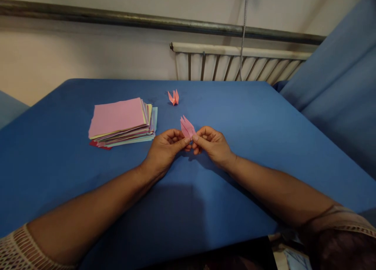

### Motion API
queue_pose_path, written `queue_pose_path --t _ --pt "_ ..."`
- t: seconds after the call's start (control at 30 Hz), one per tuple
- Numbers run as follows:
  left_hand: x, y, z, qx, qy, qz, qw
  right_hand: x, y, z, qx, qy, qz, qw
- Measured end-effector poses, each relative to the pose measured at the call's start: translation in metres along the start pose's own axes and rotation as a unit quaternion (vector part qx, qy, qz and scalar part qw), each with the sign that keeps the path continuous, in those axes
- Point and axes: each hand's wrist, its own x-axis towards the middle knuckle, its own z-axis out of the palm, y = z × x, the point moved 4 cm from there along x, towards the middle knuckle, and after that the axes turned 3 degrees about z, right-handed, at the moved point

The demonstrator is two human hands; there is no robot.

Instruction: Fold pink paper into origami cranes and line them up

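Observation:
A small folded pink origami paper is pinched between my two hands above the middle of the table, its pointed ends turned up and away from me. My left hand is closed on its lower left side, thumb on top. On the lower right, my right hand grips it between thumb and fingers, the two thumbs almost touching. Beyond my hands stands a finished-looking coral origami figure with raised points. The fingertips under the paper are partly hidden.
Left of my hands lies a thick stack of coloured paper, pink sheet on top, a red piece under its front edge. A blue cover spreads over the table. Behind are a radiator and a wall pipe; a blue curtain hangs at right.

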Motion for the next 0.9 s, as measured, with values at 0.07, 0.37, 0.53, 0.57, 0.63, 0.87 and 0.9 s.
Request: queue_pose_path --t 0.07,0.37,0.53,0.57,0.63,0.87,0.9 --pt "0.0 0.001 -0.001 -0.004 -0.003 -0.005 1.0 -0.001 0.001 0.0 0.027 -0.012 0.012 0.999" --pt "-0.001 -0.001 0.0 -0.04 -0.02 -0.031 0.999 0.002 0.004 -0.004 0.045 -0.026 0.011 0.999" --pt "0.001 0.003 -0.004 -0.001 0.018 0.017 1.0 -0.002 0.001 -0.001 -0.037 -0.027 -0.013 0.999" --pt "0.001 0.003 -0.005 -0.001 0.026 0.018 0.999 -0.003 0.001 0.0 -0.043 -0.031 -0.012 0.998" --pt "0.003 0.003 -0.007 -0.01 0.032 0.009 0.999 -0.004 0.001 0.001 -0.05 -0.04 -0.008 0.998" --pt "0.007 0.003 -0.008 -0.057 0.007 0.007 0.998 -0.005 0.0 0.0 -0.057 -0.024 -0.008 0.998" --pt "0.006 0.003 -0.007 -0.047 0.0 0.012 0.999 -0.005 -0.001 0.0 -0.058 -0.019 -0.01 0.998"
